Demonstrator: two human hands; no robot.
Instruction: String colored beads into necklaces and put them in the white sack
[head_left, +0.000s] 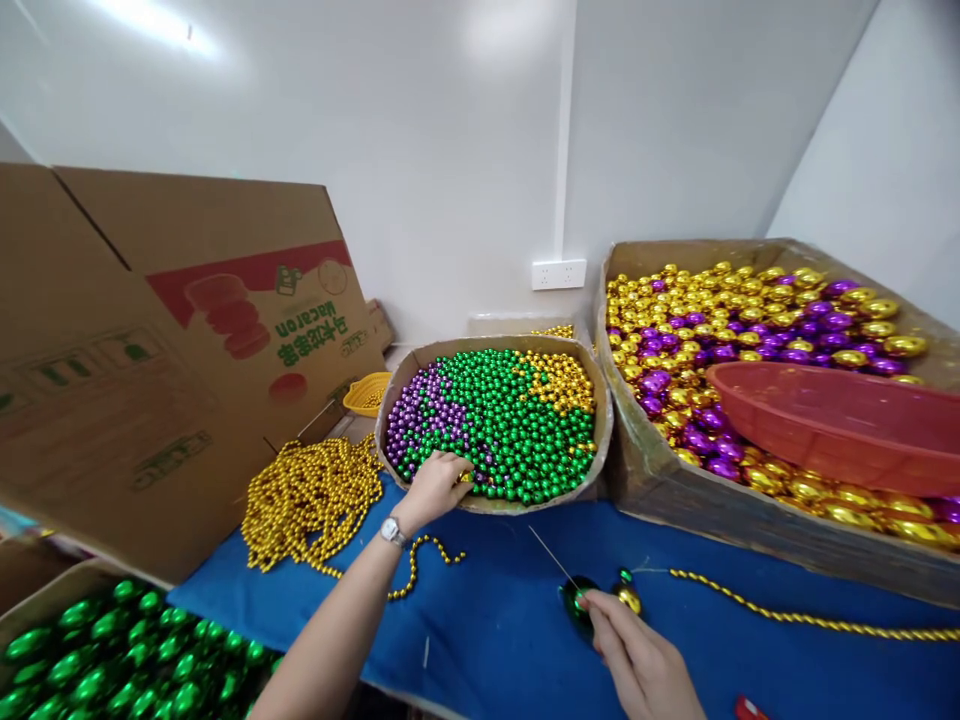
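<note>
My left hand (439, 485), with a watch on the wrist, is at the near edge of a cardboard box of small beads (510, 420) in green, purple and gold. Its fingers are closed, with a small gold bead (466, 477) at the tips. My right hand (641, 650) is closed low over the blue cloth, pinching a long thin needle (553, 555) that points up and left. A large shiny green bead (577, 605) sits at its fingertips. Just beyond lie a gold ball (628, 598) and a gold bead string (787, 612) tied by thin thread.
A heap of gold bead strings (311, 500) lies left on the blue cloth (495, 600). A large box (637, 480) of gold and purple beads with a red basin (840, 420) stands right. Left are a tall carton (187, 370), a yellow basket (366, 393) and green beads (127, 650).
</note>
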